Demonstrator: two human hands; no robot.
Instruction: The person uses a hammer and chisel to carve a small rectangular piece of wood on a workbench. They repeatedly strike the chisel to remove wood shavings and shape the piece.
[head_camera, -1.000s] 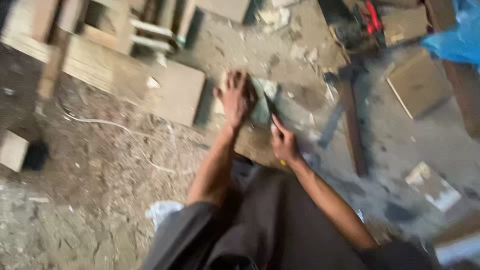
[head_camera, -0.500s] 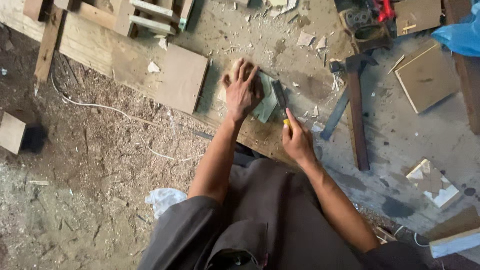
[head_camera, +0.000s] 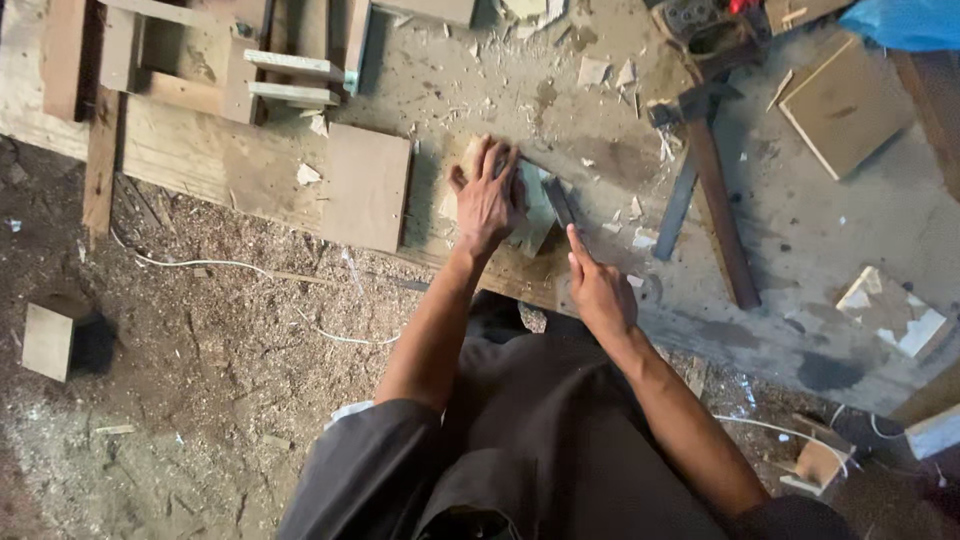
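My left hand (head_camera: 487, 197) lies flat, fingers spread, pressing a small pale wooden block (head_camera: 530, 215) down on a dusty workbench (head_camera: 600, 120). My right hand (head_camera: 598, 288) grips the handle of a dark chisel (head_camera: 558, 203), forefinger stretched along it. The blade lies against the block's right edge, just beside my left hand's fingers. Pale chips lie scattered around the block.
A square plywood panel (head_camera: 366, 186) lies left of the block. A hammer (head_camera: 706, 170) rests on the bench to the right, with another square board (head_camera: 846, 102) beyond it. Stacked timber frames (head_camera: 230, 70) sit upper left. A white cord (head_camera: 240, 266) and a wooden cube (head_camera: 48, 341) lie on the sawdust floor.
The camera has steadied from a blurred view. Both hands stay on the block and chisel, with the right hand shifted slightly along the tool.
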